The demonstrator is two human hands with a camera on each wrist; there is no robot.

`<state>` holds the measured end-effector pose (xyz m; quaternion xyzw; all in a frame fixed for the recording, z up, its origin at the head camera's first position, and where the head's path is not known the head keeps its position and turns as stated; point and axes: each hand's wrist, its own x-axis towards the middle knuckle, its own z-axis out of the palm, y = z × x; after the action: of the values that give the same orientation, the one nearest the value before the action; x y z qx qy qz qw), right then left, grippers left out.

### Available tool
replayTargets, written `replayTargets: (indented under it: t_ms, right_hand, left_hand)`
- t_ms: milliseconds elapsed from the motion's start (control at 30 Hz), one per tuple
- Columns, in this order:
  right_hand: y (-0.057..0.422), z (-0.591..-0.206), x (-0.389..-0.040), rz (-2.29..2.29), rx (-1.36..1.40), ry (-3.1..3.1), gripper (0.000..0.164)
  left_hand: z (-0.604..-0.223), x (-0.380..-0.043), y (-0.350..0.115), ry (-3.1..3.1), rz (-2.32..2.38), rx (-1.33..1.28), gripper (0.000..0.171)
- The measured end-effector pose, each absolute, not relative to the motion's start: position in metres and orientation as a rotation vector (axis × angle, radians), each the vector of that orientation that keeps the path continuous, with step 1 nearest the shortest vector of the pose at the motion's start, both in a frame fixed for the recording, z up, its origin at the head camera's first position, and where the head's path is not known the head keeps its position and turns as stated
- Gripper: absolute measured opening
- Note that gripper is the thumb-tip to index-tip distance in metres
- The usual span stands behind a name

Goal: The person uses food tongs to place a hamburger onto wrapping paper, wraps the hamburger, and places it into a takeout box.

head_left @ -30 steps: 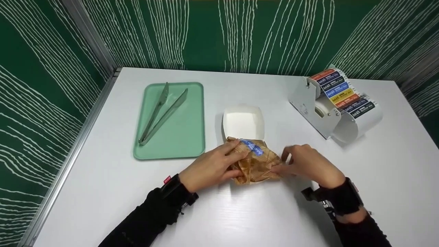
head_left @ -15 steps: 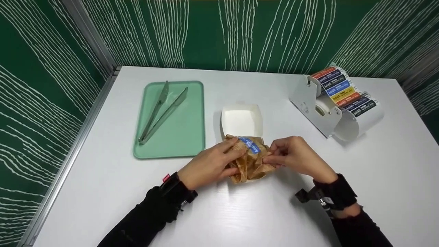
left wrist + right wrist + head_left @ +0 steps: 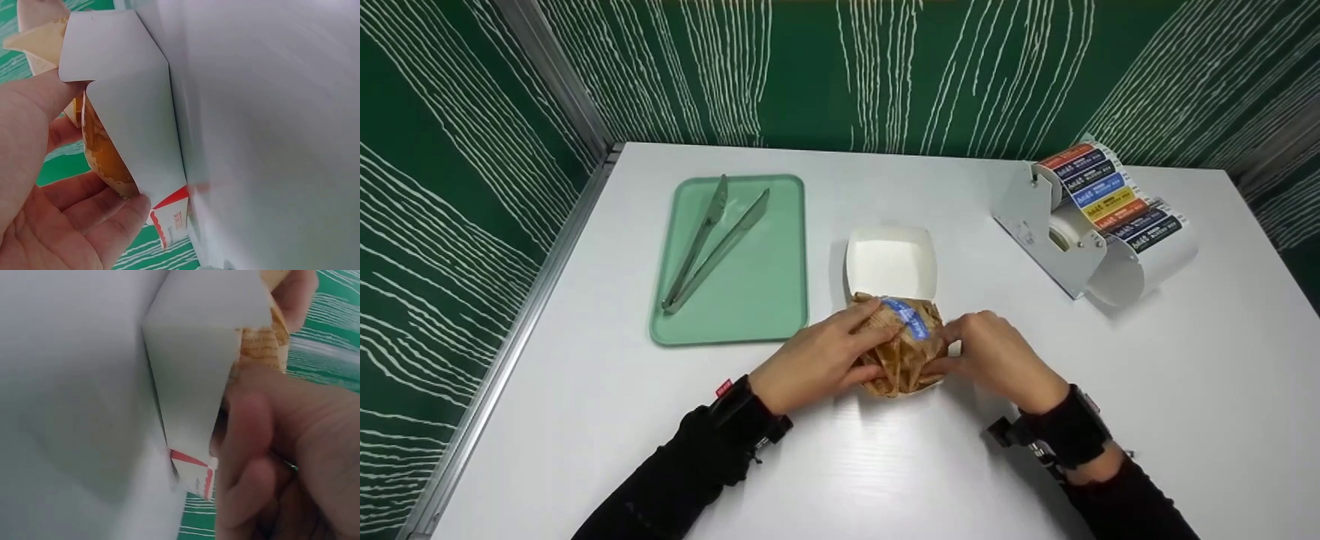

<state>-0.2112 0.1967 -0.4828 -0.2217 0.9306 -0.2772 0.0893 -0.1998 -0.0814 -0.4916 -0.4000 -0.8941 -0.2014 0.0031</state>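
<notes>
A burger [image 3: 911, 360] wrapped in brown printed paper, a blue sticker [image 3: 910, 319] across its top, sits in the near half of an open white burger box. The box's lid [image 3: 894, 262] lies folded back behind it. From the left my left hand [image 3: 821, 364] holds the bundle, fingers over the top and thumb at the near side. My right hand [image 3: 1001, 360] has thumb and index finger on the paper's right edge. In the right wrist view its curled fingers lie right at the rim of the box wall [image 3: 191, 377]. The left wrist view shows brown wrapper [image 3: 107, 149] beside the box wall [image 3: 132, 112].
A green tray [image 3: 765, 300] on the left bears metal tongs [image 3: 701, 259]. At the back right stands a metal dispenser [image 3: 1046, 225] with a roll of coloured stickers [image 3: 1099, 191]. Green walls with white streaks border the white table [image 3: 877, 465].
The wrapper's loose right side has been drawn in against the burger. My right hand has moved left with it, closer to the box. My left hand has stayed in place.
</notes>
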Motion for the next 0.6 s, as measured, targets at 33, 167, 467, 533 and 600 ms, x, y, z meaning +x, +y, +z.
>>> replayTargets:
  t_ms: [33,167,467,533,600]
  right_hand:
    - [0.196,-0.482,-0.21,-0.775,-0.66,2.805,0.018]
    - [0.197,-0.472,-0.209,-0.774,-0.685,2.76,0.021]
    - [0.212,-0.453,-0.207,-0.776,-0.876,2.595,0.005]
    - [0.211,-0.458,-0.209,-0.769,-0.894,2.569,0.004]
    - [0.21,-0.464,-0.212,-0.779,-0.871,2.54,0.005]
  left_hand:
    - [-0.492,-0.199,-0.082,-2.806,-0.638,-1.251,0.062]
    - [-0.493,-0.198,-0.084,-2.811,-0.651,-1.249,0.063]
    - [-0.49,-0.2,-0.083,-2.82,-0.603,-1.252,0.062]
    - [-0.49,-0.201,-0.082,-2.82,-0.595,-1.256,0.061]
    - [-0.49,-0.201,-0.082,-2.807,-0.591,-1.261,0.06]
